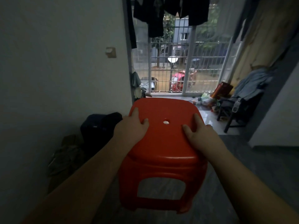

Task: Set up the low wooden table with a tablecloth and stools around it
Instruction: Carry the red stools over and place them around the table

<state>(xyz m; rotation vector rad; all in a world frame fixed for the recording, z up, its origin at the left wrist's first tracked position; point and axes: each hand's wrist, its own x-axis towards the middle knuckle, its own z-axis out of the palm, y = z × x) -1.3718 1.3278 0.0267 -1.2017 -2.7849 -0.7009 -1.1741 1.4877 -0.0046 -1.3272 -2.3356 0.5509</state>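
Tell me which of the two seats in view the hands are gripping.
The red plastic stool, held at its top by the left hand and right hand. The dark folding chair by the window, draped with clothing, stands untouched.

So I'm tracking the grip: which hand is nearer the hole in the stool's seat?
Left, marginally. The left hand and right hand flank the hole on the red stool.
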